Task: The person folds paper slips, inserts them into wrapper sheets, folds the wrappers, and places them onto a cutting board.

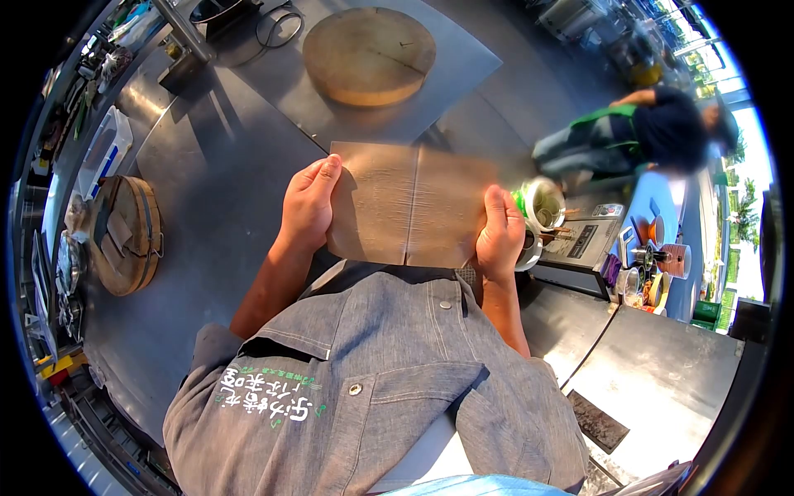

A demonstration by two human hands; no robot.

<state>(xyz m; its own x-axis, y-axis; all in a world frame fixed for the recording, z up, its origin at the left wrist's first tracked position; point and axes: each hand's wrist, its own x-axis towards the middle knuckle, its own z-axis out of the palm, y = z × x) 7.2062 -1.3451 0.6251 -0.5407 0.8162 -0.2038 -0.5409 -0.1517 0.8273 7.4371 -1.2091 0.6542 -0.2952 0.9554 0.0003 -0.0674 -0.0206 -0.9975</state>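
A flat brown rectangular sheet (376,202) with a pale crease line down its middle is held up in front of my chest. Its material is hard to make out; fine wrinkles or scratches run across its surface. My left hand (311,198) pinches the left edge, thumb on the near face. At the right edge, my right hand (499,231) grips it the same way, the thumb pointing up. The fingers behind the sheet are hidden. Beyond it, a thick round wooden chopping block (370,54) rests on the metal surface.
Another round chopping block (124,236), with a knife on it, stands at the left. White containers (542,207) are just beyond my right hand, near a metal appliance (579,244). A co-worker (645,132) with a green apron is at the right. Cups (674,260) stand on a blue surface.
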